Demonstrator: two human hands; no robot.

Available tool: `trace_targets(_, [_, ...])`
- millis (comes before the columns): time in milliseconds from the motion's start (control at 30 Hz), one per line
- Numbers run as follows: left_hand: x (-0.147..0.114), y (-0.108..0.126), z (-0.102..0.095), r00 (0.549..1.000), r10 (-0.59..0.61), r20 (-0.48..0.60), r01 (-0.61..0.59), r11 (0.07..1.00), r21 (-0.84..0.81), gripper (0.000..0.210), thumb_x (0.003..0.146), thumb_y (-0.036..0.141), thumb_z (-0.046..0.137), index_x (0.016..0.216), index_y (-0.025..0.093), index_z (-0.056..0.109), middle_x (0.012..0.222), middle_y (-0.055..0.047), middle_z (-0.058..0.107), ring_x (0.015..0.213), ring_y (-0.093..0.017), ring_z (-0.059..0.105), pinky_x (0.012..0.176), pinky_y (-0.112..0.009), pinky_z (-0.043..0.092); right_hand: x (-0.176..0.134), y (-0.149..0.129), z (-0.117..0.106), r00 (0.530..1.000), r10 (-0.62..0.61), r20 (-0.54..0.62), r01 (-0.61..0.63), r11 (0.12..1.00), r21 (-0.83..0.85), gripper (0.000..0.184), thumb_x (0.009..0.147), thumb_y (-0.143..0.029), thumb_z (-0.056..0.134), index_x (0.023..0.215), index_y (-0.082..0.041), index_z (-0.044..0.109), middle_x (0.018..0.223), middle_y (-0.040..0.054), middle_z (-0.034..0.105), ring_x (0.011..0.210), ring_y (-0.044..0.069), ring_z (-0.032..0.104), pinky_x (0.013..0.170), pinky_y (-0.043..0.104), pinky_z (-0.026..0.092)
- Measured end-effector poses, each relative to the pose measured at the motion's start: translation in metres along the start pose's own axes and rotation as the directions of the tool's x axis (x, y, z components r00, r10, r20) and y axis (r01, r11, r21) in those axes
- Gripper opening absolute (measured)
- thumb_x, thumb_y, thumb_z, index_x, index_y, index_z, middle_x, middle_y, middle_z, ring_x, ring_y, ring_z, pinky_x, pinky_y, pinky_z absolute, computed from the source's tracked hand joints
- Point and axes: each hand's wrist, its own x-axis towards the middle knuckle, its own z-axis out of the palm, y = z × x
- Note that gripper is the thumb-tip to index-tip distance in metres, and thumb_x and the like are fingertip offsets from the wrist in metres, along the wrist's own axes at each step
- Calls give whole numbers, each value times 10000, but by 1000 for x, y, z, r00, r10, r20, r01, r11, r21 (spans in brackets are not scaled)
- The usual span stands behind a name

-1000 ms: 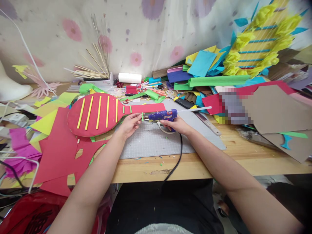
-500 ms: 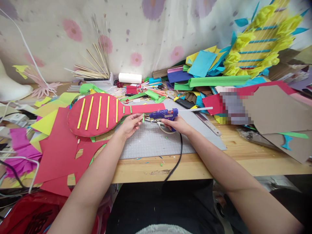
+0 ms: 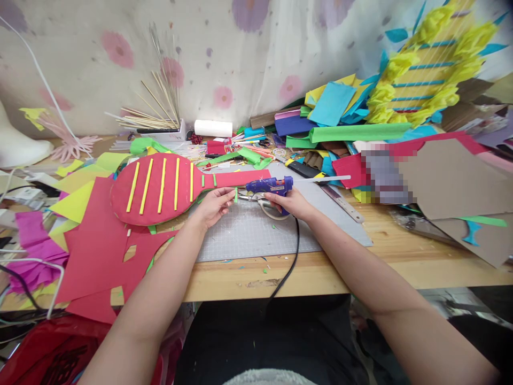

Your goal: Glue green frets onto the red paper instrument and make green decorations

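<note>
My left hand pinches a small green strip upright between thumb and fingertips. Wrapped in my right hand is a blue hot glue gun, its nozzle pointing left close to the strip; whether it touches I cannot tell. A white glue stick juts from its back. Scissors lie under the gun, partly hidden. Behind my left hand rests a red paddle-shaped craft piece with several yellow strips across its round body and two short green strips on its narrow neck.
A grey cutting mat lies beneath my hands, a metal ruler at its right. Red paper sheets spread at left. Paper scraps and grey cardboard pile at right. The gun's black cord drops over the table's front edge.
Almost nothing differs. Both hands stay in place, with the green strip held at the glue gun's nozzle.
</note>
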Motion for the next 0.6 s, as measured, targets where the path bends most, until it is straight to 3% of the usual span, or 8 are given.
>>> trace_targets(267, [-1, -2, 1, 999, 4, 34, -6, 998, 62, 322, 514, 247, 821, 735, 115, 627, 567, 46, 490, 425, -10, 402, 320, -121, 226, 0, -5, 0, 999, 13, -49, -14, 999, -30, 442, 660, -587, 643, 552, -185, 494, 476, -13, 473, 409, 78, 403, 419, 260, 331])
trace_targets(367, [0, -1, 1, 1000, 8, 24, -9, 999, 42, 321, 523, 229, 817, 758, 116, 630, 585, 45, 503, 427, -7, 408, 317, -116, 226, 4, -2, -14, 977, 18, -214, -23, 999, -22, 412, 664, -574, 641, 581, -186, 532, 468, -14, 468, 407, 85, 398, 415, 260, 328])
trace_targets(500, [1, 0, 0, 1000, 7, 13, -6, 999, -39, 337, 513, 200, 821, 774, 112, 627, 610, 48, 511, 423, 4, 405, 310, -98, 229, 10, 15, -47, 872, 10, -489, -43, 997, -56, 397, 667, -564, 630, 632, -171, 582, 461, -13, 486, 394, 83, 386, 411, 254, 319])
trace_targets(600, [2, 0, -1, 1000, -10, -5, 10, 992, -129, 296, 537, 149, 804, 766, 114, 620, 600, 54, 505, 419, 8, 407, 305, -79, 238, 14, 29, -63, 849, 49, -525, -137, 982, -129, 431, 645, -585, 627, 653, -155, 604, 455, -13, 489, 402, 93, 410, 420, 250, 336])
